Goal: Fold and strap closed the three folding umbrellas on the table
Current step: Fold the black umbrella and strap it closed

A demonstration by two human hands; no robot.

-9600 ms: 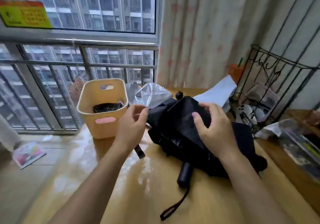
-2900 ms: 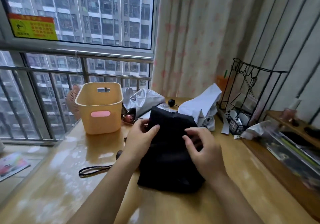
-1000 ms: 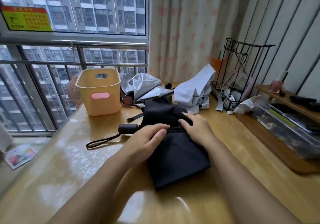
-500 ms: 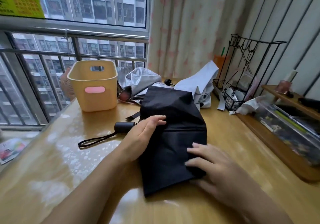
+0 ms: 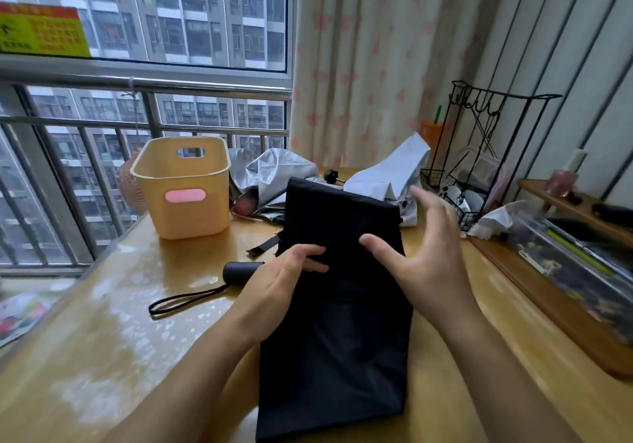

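Now right hand (image 5: 421, 264) lifted off black umbrella (image 5: 335, 357), open above it, left hand (image 5: 284, 281) still gripping its folded edge.

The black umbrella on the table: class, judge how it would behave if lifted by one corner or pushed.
The black umbrella is probably floppy: its cloth lies flattened with soft creases. Its round handle could let it roll once bundled. The glossy table suggests it would slide easily when pushed.
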